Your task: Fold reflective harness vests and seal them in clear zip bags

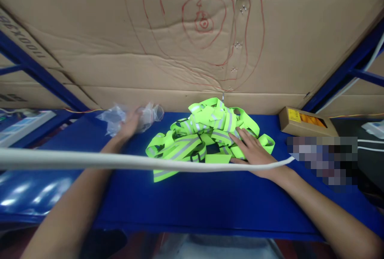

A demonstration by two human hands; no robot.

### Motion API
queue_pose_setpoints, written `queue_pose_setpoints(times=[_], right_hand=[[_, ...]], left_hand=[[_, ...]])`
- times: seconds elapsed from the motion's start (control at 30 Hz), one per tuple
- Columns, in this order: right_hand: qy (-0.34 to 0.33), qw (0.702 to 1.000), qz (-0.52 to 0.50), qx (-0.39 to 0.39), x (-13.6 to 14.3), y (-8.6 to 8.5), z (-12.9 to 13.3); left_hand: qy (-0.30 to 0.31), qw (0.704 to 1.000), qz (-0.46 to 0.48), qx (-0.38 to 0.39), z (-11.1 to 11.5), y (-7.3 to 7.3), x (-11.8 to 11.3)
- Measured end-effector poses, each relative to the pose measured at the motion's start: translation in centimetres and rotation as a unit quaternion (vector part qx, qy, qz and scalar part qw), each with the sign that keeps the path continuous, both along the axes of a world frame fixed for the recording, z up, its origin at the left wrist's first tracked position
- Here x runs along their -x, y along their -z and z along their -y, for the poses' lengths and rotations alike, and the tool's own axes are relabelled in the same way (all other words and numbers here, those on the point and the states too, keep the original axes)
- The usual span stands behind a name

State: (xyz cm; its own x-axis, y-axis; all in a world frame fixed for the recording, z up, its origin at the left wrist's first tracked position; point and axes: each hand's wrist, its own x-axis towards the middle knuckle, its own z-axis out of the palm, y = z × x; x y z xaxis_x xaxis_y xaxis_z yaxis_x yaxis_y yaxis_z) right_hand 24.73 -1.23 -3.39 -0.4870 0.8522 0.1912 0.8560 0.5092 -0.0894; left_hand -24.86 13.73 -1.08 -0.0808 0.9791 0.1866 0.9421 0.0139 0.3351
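A heap of neon-yellow reflective straps (177, 149) with grey stripes and black buckles lies on the blue tabletop (186, 203). My right hand (250, 149) rests on the heap's right side, its fingers stretched out and spread over the straps. Left of the heap, my left hand (130, 125) is at some crumpled clear plastic bags (112, 117). That hand is smeared by motion, so whether its fingers grip the plastic cannot be made out. More clear plastic shows just to the right of its fingers.
A white cable (120, 161) stretches across the view in front of both forearms. On the right stands a small cardboard box (309, 122) with orange contents, behind a pixelated patch. A cardboard wall (90, 31) with red drawn rings closes the back, between blue metal frame bars (39, 73).
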Motion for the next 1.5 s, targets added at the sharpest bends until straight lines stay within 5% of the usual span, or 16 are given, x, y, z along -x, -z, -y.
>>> queue_pose_setpoints(times=[0.37,0.6,0.73,0.9,0.97,1.07,1.23,1.33,1.5], right_hand=[[0.013,1.0,0.013,-0.013,0.2,-0.1,0.5],[0.012,0.999,0.025,0.021,0.2,-1.1,0.5],[0.011,1.0,0.016,0.021,0.1,-0.9,0.4],[-0.002,1.0,0.003,0.012,-0.1,-0.7,0.2],[-0.001,1.0,0.004,0.014,-0.1,-0.7,0.2],[0.005,1.0,0.009,0.023,-0.1,-1.1,0.3],[0.001,0.999,0.007,0.035,-0.1,-1.6,0.5],[-0.003,0.999,0.011,0.044,-0.3,-1.6,0.4],[-0.009,0.999,0.002,0.039,-0.7,-1.4,0.3]], left_hand=[[-0.007,0.98,-0.077,-0.182,3.1,-2.1,-1.9],[-0.066,0.991,-0.034,0.109,1.9,-0.6,-1.2],[-0.069,0.995,-0.07,-0.028,2.7,-1.2,-2.1],[-0.043,0.971,-0.077,-0.221,5.1,-4.2,-4.8],[0.008,0.968,-0.074,-0.239,6.3,-5.3,-6.5],[0.185,0.954,-0.049,-0.229,8.6,-5.5,-9.8],[0.461,0.874,-0.144,-0.051,12.0,-1.8,-15.2],[0.48,0.859,-0.176,-0.002,12.8,-0.7,-16.4],[0.388,0.895,-0.197,-0.097,13.0,-2.9,-15.3]])
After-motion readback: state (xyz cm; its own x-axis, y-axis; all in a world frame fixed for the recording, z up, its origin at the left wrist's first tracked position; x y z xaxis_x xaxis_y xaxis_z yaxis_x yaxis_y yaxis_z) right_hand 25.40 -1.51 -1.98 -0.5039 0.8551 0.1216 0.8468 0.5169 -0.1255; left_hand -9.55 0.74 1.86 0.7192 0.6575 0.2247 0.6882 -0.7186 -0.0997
